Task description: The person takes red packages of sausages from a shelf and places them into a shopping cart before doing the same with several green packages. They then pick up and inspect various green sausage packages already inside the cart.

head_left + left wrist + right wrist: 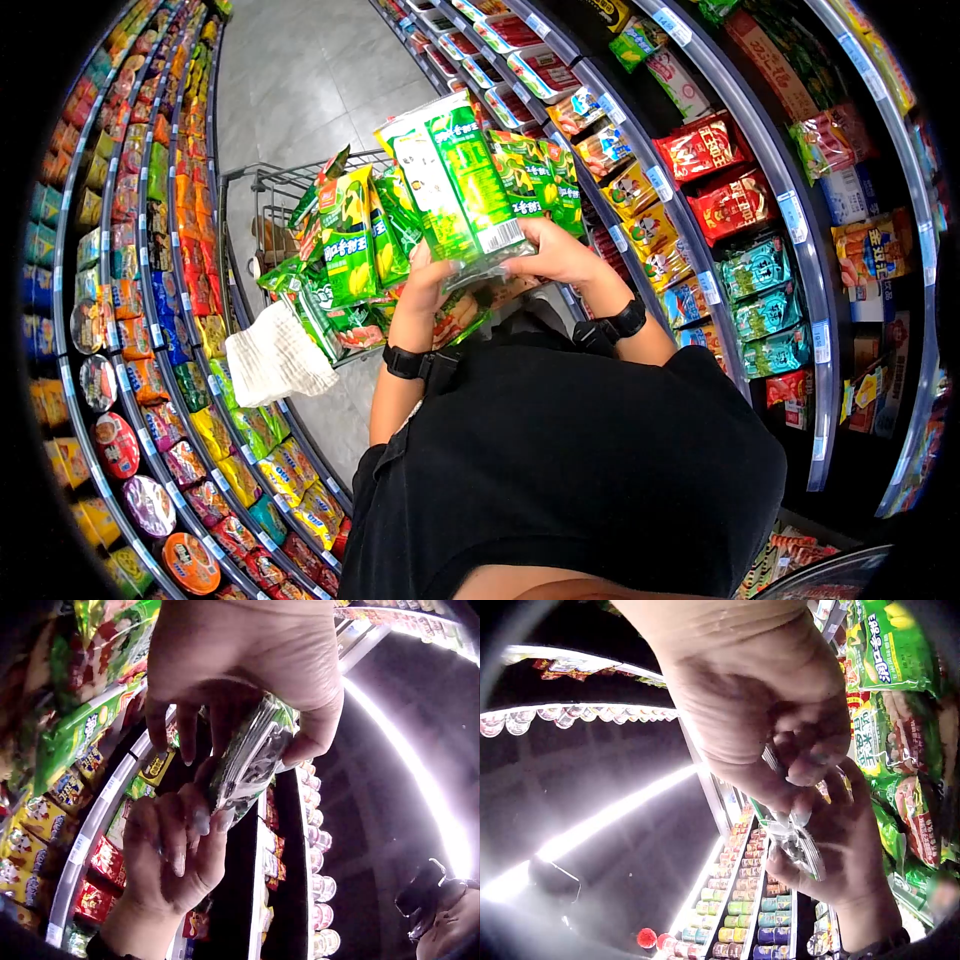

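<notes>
In the head view both hands hold a green and white packet [465,185] with a barcode, over a shopping cart. The left hand [425,285] grips its lower left corner and the right hand [562,255] its lower right corner. The left wrist view has the left hand [247,667] above, thumb and fingers around the packet's edge [255,761], and the right hand [172,847] pinching the end. Seen from the right wrist, the right hand [757,705] pinches the packet's end [795,844], opposite the left hand [847,847].
Green and yellow packets [350,235] fill the cart [270,178], with a white cloth-like item [280,355] at its near left corner. Packed shelves [165,250] line the left side, and more shelves [800,230] with red and teal packets stand at right. Grey floor tiles [290,70] lie beyond the cart.
</notes>
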